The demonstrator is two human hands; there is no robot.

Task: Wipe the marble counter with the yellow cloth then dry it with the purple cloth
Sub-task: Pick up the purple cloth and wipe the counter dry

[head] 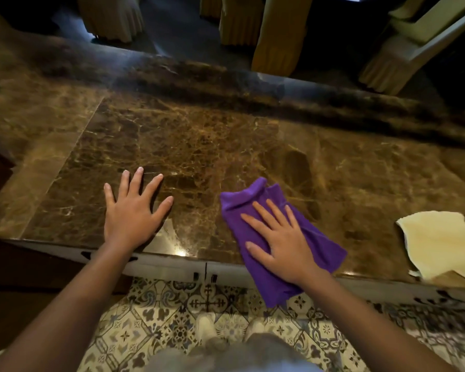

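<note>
**Drying pass with the purple cloth**

The right hand [278, 238] lies flat, fingers spread, pressing the purple cloth [277, 237] on the marble surface [199, 135] at its near edge — one corner overhangs. The left hand [132, 213] rests wide and empty, bracing. The yellow cloth [440, 245] lies apart at right, partly cut off. Best practice: even pressure, overlapping strokes. Residual wetness — hard to judge in dim light.

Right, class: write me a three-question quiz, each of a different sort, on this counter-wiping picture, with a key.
1. True or false: the yellow cloth lies under the left hand.
2. Which hand presses the purple cloth? A left, B right, C both.
3. Fill in: the purple cloth's near end hangs over the counter's ____.

Key: 1 false, it lies untouched beyond the right hand; 2 B; 3 edge.
</note>
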